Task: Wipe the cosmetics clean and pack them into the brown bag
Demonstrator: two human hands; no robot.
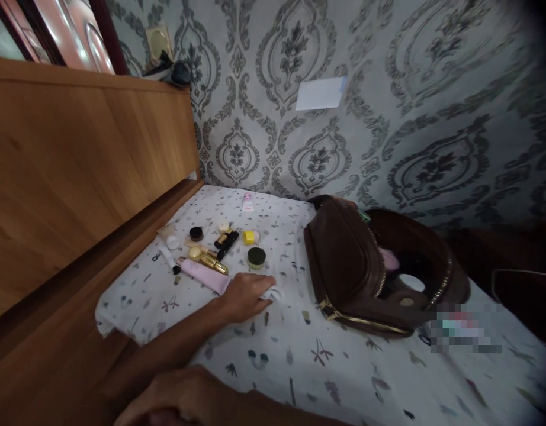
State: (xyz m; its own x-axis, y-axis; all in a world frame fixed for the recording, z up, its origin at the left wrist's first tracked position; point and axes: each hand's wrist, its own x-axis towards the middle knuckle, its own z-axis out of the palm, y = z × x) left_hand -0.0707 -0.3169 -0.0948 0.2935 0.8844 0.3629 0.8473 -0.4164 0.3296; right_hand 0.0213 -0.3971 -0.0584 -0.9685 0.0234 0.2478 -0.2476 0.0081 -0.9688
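My left hand point(250, 296) is closed at the middle of the printed white sheet point(295, 370). White cloth point(273, 293) bunches at its fingertips; whether it is part of the sheet I cannot tell. A pale pink tube point(205, 276) lies right beside this hand. Close by are a dark-lidded round jar point(256, 258), gold bottles point(214, 262), a black tube point(227, 245) and a yellow-capped item point(250, 236). At the bottom edge my right hand point(179, 393) crosses in front of my left forearm. Its fingers are curled, blurred and partly cut off.
An unzipped brown bag point(344, 260) with things inside stands at the right. Near the wall lies a small pink tube point(247, 202); farther left are a dark jar point(196, 233) and a white tube point(169, 254). A wooden panel point(90, 136) bounds the left side.
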